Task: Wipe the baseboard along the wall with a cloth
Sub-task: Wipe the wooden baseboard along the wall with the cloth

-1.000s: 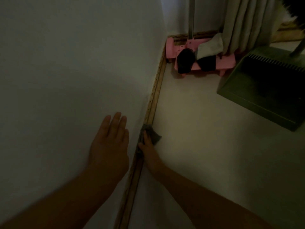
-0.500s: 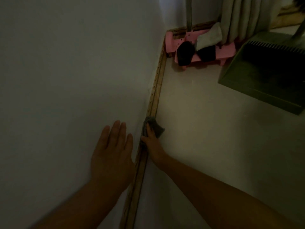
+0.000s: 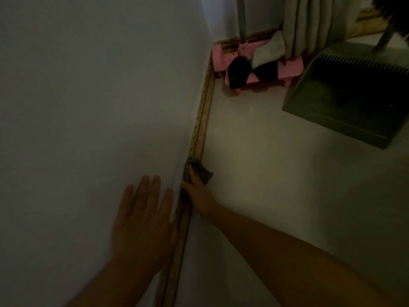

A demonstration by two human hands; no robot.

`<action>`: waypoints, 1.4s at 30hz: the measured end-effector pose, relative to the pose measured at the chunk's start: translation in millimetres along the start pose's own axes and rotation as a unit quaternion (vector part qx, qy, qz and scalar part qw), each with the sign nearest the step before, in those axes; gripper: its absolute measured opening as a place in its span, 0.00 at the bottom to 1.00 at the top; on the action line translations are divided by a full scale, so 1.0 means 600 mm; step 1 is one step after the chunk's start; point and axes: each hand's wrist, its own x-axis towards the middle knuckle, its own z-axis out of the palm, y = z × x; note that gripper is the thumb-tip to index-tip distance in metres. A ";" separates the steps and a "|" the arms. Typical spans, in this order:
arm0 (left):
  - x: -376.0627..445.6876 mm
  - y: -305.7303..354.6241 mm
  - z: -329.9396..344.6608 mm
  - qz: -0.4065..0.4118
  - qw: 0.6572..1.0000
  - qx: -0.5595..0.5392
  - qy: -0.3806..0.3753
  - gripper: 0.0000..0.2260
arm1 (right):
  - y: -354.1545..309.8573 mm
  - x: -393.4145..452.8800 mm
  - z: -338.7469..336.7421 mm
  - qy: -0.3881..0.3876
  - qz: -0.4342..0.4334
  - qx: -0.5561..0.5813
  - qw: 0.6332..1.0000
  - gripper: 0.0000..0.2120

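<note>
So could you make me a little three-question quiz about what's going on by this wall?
1. True or false: the left hand lies flat on the wall.
2. What does the right hand press against the baseboard?
3. What stands nearest the corner: A) green dustpan, B) pink mop head, C) curtain?

Key: 1 true. 2 a dark cloth. 3 B.

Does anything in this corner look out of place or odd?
Two things, mildly: dark and white cloths lie draped over the pink mop head in the corner, and the green dustpan sits askew on the floor.
</note>
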 end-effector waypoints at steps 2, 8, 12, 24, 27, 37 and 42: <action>-0.005 -0.002 0.007 0.002 1.000 0.009 0.008 0.29 | 0.000 0.002 -0.005 -0.006 0.001 -0.001 1.000 0.39; -0.010 -0.004 0.015 -0.007 1.000 0.014 0.019 0.29 | -0.003 -0.007 0.005 0.010 -0.001 -0.022 1.000 0.37; -0.021 -0.007 0.016 -0.008 1.000 0.013 0.027 0.30 | 0.014 -0.032 0.014 0.008 -0.023 -0.030 0.999 0.31; -0.050 -0.011 0.017 -0.014 0.999 0.022 0.036 0.29 | 0.027 -0.063 0.029 0.006 -0.022 -0.012 1.000 0.33; -0.054 -0.012 0.016 -0.012 0.999 0.020 0.031 0.29 | 0.022 -0.039 0.026 0.026 -0.027 -0.013 0.999 0.34; -0.057 -0.009 0.022 -0.007 0.999 0.006 0.031 0.29 | 0.060 -0.095 0.047 -0.009 -0.023 -0.034 0.999 0.34; -0.056 -0.012 0.021 -0.009 0.999 0.008 0.032 0.31 | 0.075 -0.128 0.063 -0.003 -0.027 -0.045 0.999 0.36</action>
